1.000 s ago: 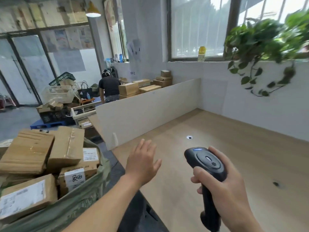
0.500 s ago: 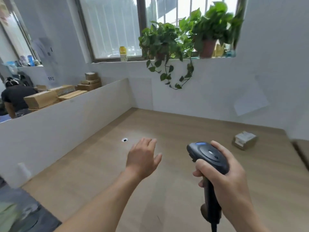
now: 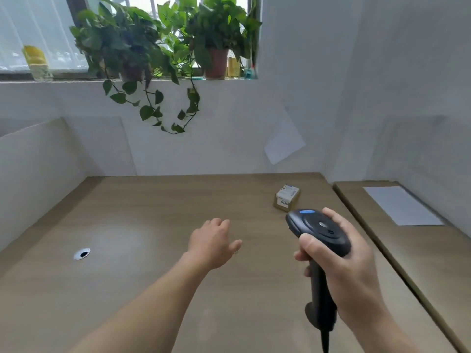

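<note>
The right hand (image 3: 349, 266) is wrapped round the handle of a black scanner (image 3: 318, 230), thumb across the front, holding it upright with its head tilted forward. The left hand (image 3: 211, 240) is held out over the table (image 3: 153, 289) beside it, palm down, fingers loose and spread a little, holding nothing; the two hands are apart.

A small box (image 3: 286, 198) with a white label lies on the table just beyond the scanner's head, ahead and to the right of the left hand, with bare tabletop between. Well to the left of the left hand is a round cable hole (image 3: 82, 253), and further left a white board (image 3: 30, 174) stands along the table edge. To the right of the right hand a second table (image 3: 420, 263) butts up, with a white sheet (image 3: 401, 205) on it. Far ahead, potted plants (image 3: 142, 47) stand on the windowsill, vines trailing down the wall.
</note>
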`<state>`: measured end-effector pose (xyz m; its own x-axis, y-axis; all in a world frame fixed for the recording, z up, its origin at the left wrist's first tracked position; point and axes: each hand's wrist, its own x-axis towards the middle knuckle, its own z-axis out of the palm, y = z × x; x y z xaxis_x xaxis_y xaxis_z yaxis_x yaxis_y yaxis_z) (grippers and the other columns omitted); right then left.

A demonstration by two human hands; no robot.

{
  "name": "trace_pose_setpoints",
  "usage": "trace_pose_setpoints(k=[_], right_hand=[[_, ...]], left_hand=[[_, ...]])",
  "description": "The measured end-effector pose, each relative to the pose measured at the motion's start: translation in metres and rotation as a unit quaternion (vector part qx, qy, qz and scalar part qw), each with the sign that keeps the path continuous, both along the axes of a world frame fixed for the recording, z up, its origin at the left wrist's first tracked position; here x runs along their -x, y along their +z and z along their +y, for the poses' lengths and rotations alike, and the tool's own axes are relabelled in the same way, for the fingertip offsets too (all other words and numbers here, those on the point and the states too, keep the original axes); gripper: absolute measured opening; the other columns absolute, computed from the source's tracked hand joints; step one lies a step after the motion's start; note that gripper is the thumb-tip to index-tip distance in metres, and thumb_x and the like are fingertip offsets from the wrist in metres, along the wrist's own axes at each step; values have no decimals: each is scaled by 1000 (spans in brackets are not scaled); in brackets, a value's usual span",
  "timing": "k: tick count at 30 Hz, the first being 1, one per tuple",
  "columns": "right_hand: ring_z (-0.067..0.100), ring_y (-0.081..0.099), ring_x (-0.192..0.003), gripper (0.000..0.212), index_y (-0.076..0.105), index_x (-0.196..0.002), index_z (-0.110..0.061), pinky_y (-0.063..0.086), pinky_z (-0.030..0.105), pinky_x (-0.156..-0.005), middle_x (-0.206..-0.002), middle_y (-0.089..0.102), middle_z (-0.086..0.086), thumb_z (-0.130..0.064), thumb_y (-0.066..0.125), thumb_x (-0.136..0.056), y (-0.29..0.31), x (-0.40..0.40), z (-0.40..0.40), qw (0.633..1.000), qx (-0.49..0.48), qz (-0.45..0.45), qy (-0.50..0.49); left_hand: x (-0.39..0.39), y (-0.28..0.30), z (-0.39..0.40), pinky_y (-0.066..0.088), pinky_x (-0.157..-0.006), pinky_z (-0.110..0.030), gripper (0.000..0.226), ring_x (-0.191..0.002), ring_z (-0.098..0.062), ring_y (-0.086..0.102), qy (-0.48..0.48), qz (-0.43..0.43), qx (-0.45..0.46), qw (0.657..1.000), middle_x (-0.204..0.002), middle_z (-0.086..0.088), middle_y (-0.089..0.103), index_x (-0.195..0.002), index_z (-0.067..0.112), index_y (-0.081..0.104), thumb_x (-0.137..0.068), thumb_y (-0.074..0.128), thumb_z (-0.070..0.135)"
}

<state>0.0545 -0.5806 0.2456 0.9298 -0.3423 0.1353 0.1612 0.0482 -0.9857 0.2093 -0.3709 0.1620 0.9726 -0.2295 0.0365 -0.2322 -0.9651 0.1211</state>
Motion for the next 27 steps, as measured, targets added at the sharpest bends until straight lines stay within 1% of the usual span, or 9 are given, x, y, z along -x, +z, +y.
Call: trace_pose_setpoints(k=[3, 7, 15, 18, 21, 23, 25, 27], right_hand=[[27, 73, -70, 54, 58, -125, -32, 54, 41, -57, -92, 77, 6, -6, 78, -82, -1, -12, -5, 999, -7, 2, -38], [27, 74, -71, 55, 58, -127, -31, 54, 39, -56, -95, 77, 9, -11, 80, -81, -1, -39, -18, 997, -21, -3, -68], [24, 71, -69, 59, 55, -137, -22, 53, 36, -53, -98, 75, 9, -11, 79, -85, -26, -131, -69, 997, -40, 21, -64], [23, 69, -68, 62, 53, -139, -21, 52, 36, -54, -100, 75, 11, -13, 80, -84, -43, -175, -100, 996, -51, 38, -56], [23, 69, -67, 63, 53, -140, -20, 52, 35, -53, -100, 75, 9, -14, 80, -84, -66, -215, -134, 995, -64, 56, -55], [22, 69, -66, 62, 54, -139, -20, 52, 34, -52, -98, 75, 7, -14, 81, -84, -83, -239, -156, 994, -69, 68, -54], [21, 69, -65, 60, 56, -137, -21, 52, 32, -52, -97, 75, 7, -14, 81, -83, -102, -260, -177, 993, -68, 83, -50], [21, 69, -65, 61, 56, -136, -23, 52, 33, -52, -96, 76, 7, -15, 83, -82, -119, -277, -193, 991, -73, 100, -48]], left_hand=[[-21, -6, -16, 45, -102, -41, 66, -134, -25, 44, -26, 24, 2, 999, -145, -3, 47, -144, 21, 42, -96, 44, 65], [-53, -6, -40, 45, -99, -40, 65, -134, -25, 44, -51, 26, -1, 998, -144, -3, 47, -144, 21, 42, -96, 44, 65], [-127, -19, -100, 45, -95, -40, 61, -130, -24, 46, -55, 46, -23, 997, -140, -3, 49, -137, 20, 47, -96, 44, 65], [-161, -32, -130, 45, -94, -40, 62, -129, -26, 47, -46, 60, -31, 997, -140, -4, 49, -138, 20, 46, -95, 45, 65], [-201, -53, -167, 46, -93, -40, 64, -128, -28, 49, -37, 76, -34, 996, -141, -5, 49, -139, 19, 47, -95, 47, 65], [-229, -69, -194, 46, -94, -40, 64, -130, -27, 47, -34, 81, -26, 996, -143, -6, 48, -140, 17, 47, -95, 50, 63], [-255, -85, -222, 43, -100, -40, 66, -135, -28, 42, -29, 90, -8, 995, -145, -8, 45, -142, 15, 46, -95, 52, 61], [-280, -101, -246, 40, -103, -39, 65, -135, -29, 40, -30, 99, 10, 995, -143, -9, 45, -142, 15, 46, -94, 54, 59]])
